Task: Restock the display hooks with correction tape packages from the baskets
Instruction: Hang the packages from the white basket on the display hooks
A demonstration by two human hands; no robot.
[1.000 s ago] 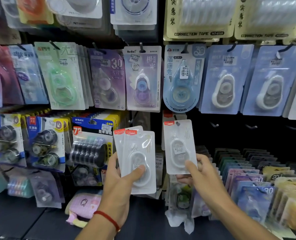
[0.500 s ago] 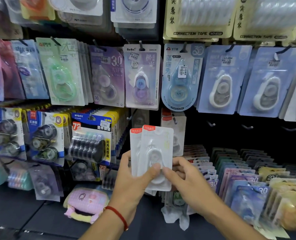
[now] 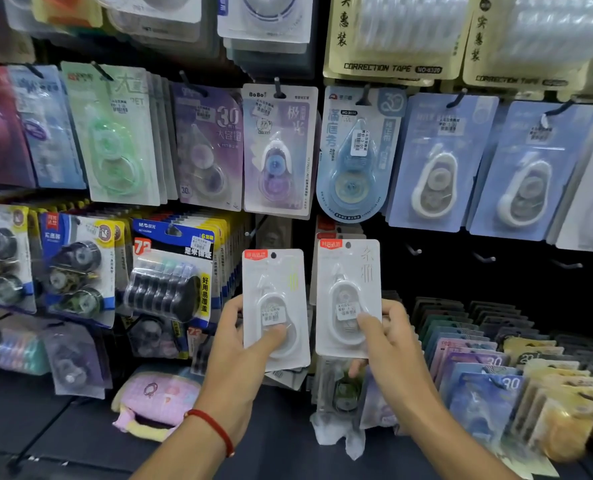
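One white blister pack in each hand
Left hand (image 3: 239, 344) grips a glossy pack (image 3: 275, 308); right hand (image 3: 388, 344) pinches another (image 3: 348, 296), fingers hidden behind.

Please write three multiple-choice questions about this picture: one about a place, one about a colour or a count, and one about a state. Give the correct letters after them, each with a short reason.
1. Where are the bare display hooks?
A. On the dark panel to the right of the right hand
B. Above the green package
C. Under the pink pouch

2. What colour is the label at the top of the white correction tape package in the right hand?
A. Green
B. Red
C. Black

3. What is the left hand doing?
A. Hanging open and idle
B. Pressing on the shelf
C. Gripping white packages

Answers:
1 A: the bare hooks jut from the dark panel there.
2 B: its top corner is red.
3 C: its thumb lies across their front.
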